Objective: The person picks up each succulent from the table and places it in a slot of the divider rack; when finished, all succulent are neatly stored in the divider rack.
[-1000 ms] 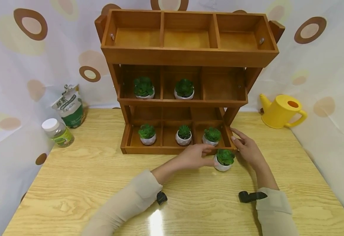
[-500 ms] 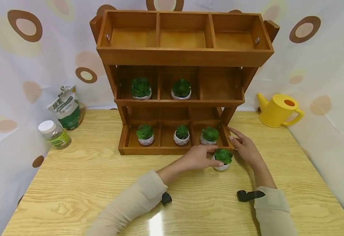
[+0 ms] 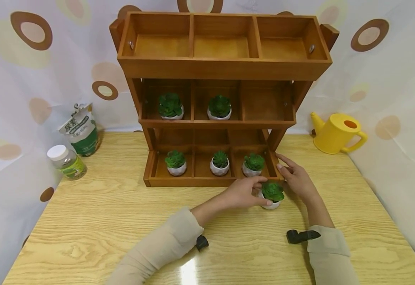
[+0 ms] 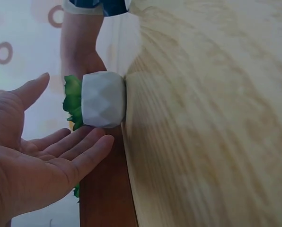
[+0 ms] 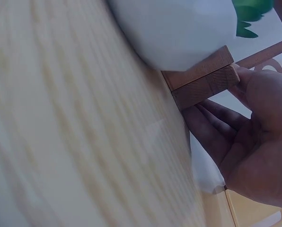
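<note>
A potted succulent in a white faceted pot [image 4: 103, 99] stands on the table before the front right corner of the wooden shelf [image 3: 182, 181]. My left hand [image 3: 243, 193] reaches around it from the left, fingers extended along its shelf side and thumb at its near side. In the left wrist view the thumb stands well apart from the pot, with fingertips right at its side. My right hand [image 3: 298, 181] grips the lowest tier's right front corner, thumb on the edge [image 5: 226, 75] and fingers along the outer side.
Three small succulents, including the middle one [image 3: 220, 163], sit in the bottom tier, and two, one at left [image 3: 171, 106], in the middle tier. A yellow watering can [image 3: 337, 133] stands right; a lidded jar [image 3: 68, 162] and a green-white bag [image 3: 82, 130] stand left.
The potted succulent in front of the shelf has shifted slightly right and toward me. My left hand has moved a little right with it. My right hand stays at the shelf corner.
</note>
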`<state>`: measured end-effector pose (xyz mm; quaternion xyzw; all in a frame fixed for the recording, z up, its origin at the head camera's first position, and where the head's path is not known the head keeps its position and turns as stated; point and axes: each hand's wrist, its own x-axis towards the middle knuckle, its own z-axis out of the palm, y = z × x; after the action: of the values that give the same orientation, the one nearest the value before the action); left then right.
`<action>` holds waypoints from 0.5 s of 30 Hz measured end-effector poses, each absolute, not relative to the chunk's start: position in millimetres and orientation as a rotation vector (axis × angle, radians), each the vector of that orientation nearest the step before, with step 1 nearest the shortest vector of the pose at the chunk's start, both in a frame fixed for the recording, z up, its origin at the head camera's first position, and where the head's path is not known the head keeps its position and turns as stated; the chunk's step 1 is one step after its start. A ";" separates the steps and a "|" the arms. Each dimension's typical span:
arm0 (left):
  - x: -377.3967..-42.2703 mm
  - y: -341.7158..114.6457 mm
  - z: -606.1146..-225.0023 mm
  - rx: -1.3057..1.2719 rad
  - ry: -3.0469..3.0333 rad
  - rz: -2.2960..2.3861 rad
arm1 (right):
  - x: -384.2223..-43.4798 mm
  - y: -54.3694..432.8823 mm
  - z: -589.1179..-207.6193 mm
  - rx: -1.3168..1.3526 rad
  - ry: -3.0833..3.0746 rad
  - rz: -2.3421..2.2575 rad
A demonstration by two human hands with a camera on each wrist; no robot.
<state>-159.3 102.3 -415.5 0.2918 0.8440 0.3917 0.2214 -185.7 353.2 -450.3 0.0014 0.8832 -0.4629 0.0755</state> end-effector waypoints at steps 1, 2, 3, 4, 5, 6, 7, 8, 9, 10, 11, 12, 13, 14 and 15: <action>-158.3 101.8 -415.7 0.806 2.324 1.099 | -186.0 353.4 -450.3 0.007 2.648 -1.386; -157.6 101.1 -416.1 0.801 2.312 1.118 | -185.9 353.3 -450.1 0.011 2.650 -1.380; -157.2 100.7 -417.0 0.797 2.303 1.135 | -185.7 353.1 -450.0 0.010 2.646 -1.384; -156.6 100.0 -417.5 0.790 2.293 1.152 | -185.5 353.1 -449.8 0.010 2.647 -1.383; -156.1 99.4 -417.9 0.784 2.283 1.170 | -185.3 352.8 -449.8 0.009 2.643 -1.388; -155.9 99.0 -418.3 0.779 2.275 1.183 | -185.1 352.8 -449.6 0.008 2.640 -1.392; -155.7 98.5 -418.5 0.770 2.266 1.196 | -184.8 352.8 -449.7 0.008 2.635 -1.396; -155.7 98.4 -419.2 0.761 2.260 1.204 | -184.6 352.6 -449.4 0.010 2.630 -1.402; -155.9 98.4 -419.9 0.757 2.262 1.202 | -184.3 352.3 -449.0 0.013 2.628 -1.403; -156.2 98.5 -420.5 0.753 2.265 1.196 | -184.0 351.9 -448.5 0.020 2.625 -1.404; -156.9 99.1 -421.4 0.752 2.272 1.184 | -183.9 351.7 -448.2 0.025 2.622 -1.405; -157.7 99.9 -422.6 0.750 2.279 1.170 | -183.7 351.5 -447.8 0.029 2.621 -1.404; -158.6 100.8 -423.5 0.751 2.290 1.150 | -183.5 351.3 -447.6 0.030 2.622 -1.402; -159.6 101.9 -424.6 0.751 2.300 1.127 | -183.3 351.0 -447.2 0.032 2.624 -1.400; -160.6 103.1 -425.6 0.752 2.312 1.102 | -183.0 350.9 -447.2 0.032 2.627 -1.396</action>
<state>-160.6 103.1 -425.6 0.2740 0.8422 0.4012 0.2338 -183.0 350.9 -447.2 0.0107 0.8799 -0.4676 0.0833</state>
